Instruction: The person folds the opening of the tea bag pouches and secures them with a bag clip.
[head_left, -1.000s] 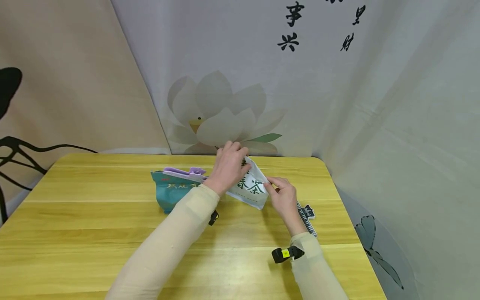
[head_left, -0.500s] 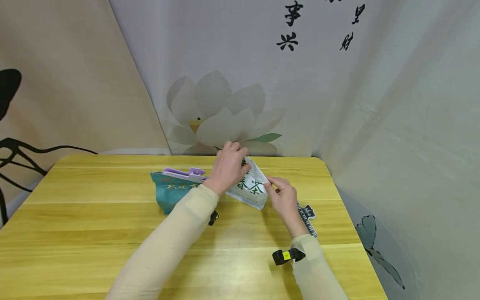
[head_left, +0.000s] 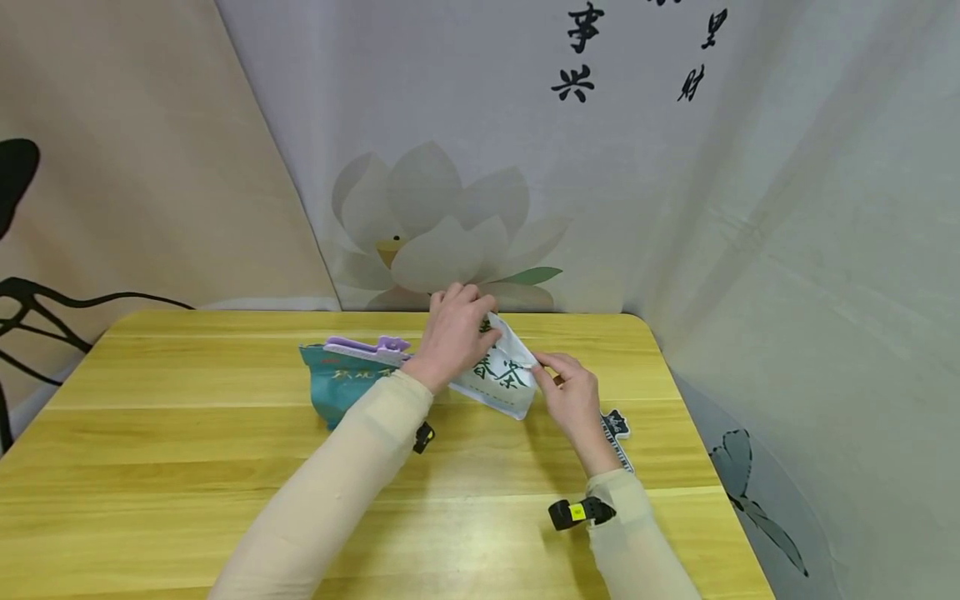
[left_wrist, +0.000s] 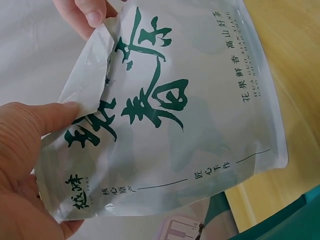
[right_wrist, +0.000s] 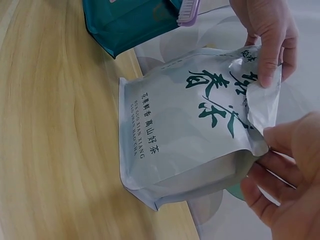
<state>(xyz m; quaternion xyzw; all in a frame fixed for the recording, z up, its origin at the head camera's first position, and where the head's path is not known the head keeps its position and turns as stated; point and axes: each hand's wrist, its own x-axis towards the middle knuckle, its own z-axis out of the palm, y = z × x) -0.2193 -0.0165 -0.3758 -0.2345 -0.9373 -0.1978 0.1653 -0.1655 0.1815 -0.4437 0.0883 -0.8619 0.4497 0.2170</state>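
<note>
A white tea bag (head_left: 498,379) with green lettering stands between my hands on the table (head_left: 480,533). Its top edge is folded over toward the lettering, as the left wrist view shows. At one end of the fold my left hand (head_left: 455,337) pinches the bag, thumb on the flap (left_wrist: 92,70) and fingers behind. My right hand (head_left: 573,404) pinches the other top corner between thumb and fingers. In the right wrist view, the bag's side gusset (right_wrist: 205,177) faces that hand.
Left of the bag stands a teal bag (head_left: 341,387) with a purple sealing clip (head_left: 367,347) along its top. Beside my right wrist lies a black-and-white clip (head_left: 618,427), partly covered by the hand. A curtain (head_left: 450,125) hangs behind the table's far edge.
My right hand and forearm have shifted slightly right, covering more of the black-and-white clip. Both hands keep their hold on the white tea bag, whose fold looks much the same.
</note>
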